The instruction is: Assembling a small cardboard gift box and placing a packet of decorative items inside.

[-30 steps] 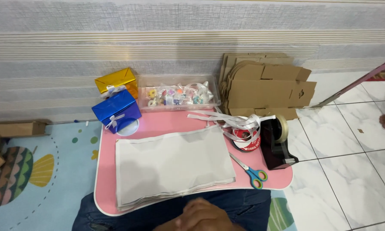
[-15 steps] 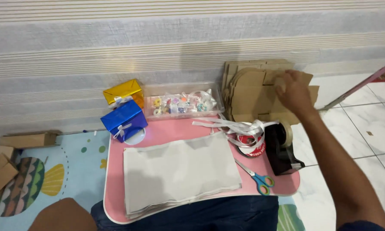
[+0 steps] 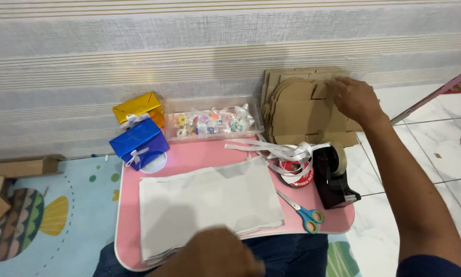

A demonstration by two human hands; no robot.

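**Our right hand settles on the cardboard stack**

A second ago both our hands were low, near our lap, and nothing on the small table was being touched. Half a second ago our right arm had gone out over the table toward the wall. Now our right hand [image 3: 354,97] rests on the stack of flat cardboard pieces [image 3: 302,110] that leans against the striped wall [image 3: 189,46], just beyond the far right corner of the pink table [image 3: 189,156]. The fingers curl over the upper right edge of the front piece, close together; we cannot tell whether they pinch it or merely lie on it. The stack itself looks unmoved across the three moments.

Our left hand [image 3: 215,254] lies low at the near edge, over the front of the pile of grey paper sheets [image 3: 210,200]; it is blurred, and we cannot tell how its fingers stand.

The rest sits as before: the blue gift box [image 3: 138,143] and gold gift box [image 3: 138,107] at the far left, the clear tray of small trinkets [image 3: 212,120] between them and the cardboard, the white ribbon [image 3: 276,151], the black tape dispenser [image 3: 335,177] and the scissors [image 3: 302,210] at the right side.

So the reach is complete, and our judgement is that the cardboard is what we have in hand now.
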